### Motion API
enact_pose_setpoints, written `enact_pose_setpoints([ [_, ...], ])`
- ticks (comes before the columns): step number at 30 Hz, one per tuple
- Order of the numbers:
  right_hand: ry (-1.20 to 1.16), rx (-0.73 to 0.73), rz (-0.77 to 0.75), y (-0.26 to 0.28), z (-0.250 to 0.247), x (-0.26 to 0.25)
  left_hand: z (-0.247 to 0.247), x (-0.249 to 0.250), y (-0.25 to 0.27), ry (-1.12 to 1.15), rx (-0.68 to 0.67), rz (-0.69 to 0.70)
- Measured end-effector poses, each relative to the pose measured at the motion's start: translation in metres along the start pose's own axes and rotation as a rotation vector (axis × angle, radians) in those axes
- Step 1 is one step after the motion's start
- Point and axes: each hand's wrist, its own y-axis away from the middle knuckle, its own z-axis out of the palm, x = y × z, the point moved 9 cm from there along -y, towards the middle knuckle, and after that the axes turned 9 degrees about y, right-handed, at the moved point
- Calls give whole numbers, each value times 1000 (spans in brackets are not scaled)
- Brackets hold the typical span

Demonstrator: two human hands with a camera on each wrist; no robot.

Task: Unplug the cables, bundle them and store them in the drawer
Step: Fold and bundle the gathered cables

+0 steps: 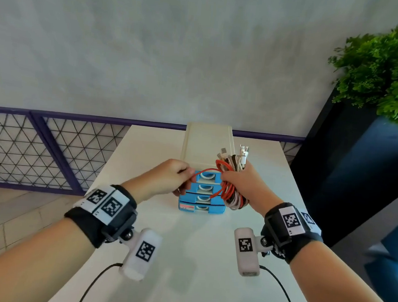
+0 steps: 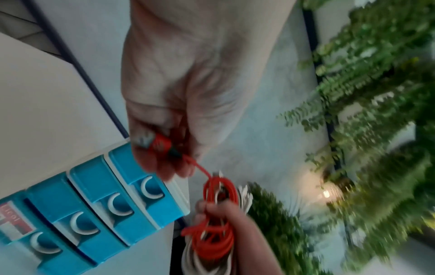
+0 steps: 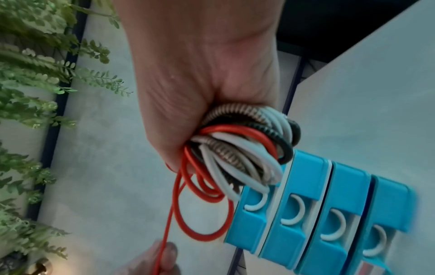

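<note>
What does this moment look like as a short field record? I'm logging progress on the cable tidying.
left hand: pinches the red cable's plug end
right hand: grips the cable bundle
red cable: partly coiled in the bundle, free end runs to the left hand
drawer unit: on the white table, four blue drawers all closed
stage: bundling, nothing stored yet

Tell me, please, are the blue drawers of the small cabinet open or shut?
Shut: all four blue drawers sit flush in the cabinet, none pulled out.
</note>
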Motion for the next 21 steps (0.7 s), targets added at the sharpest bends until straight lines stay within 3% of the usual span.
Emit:
enact_pose_setpoints([
  [3,-19,36,13,-3,-7,6,5,-13,8,387,-146,-187],
  [8,-182,-79,-17,-2,13,0,14,4,14,675,-187,-214],
  [12,-181,-100,-49,-3,21,-6,23,18,14,654,-170,-146],
  [18,-245,-111,-100,-1,26,-19,27,35,12,423,-37,91],
  [21,-362,-145,-89,3,27,-22,20,40,13,485,31,146],
])
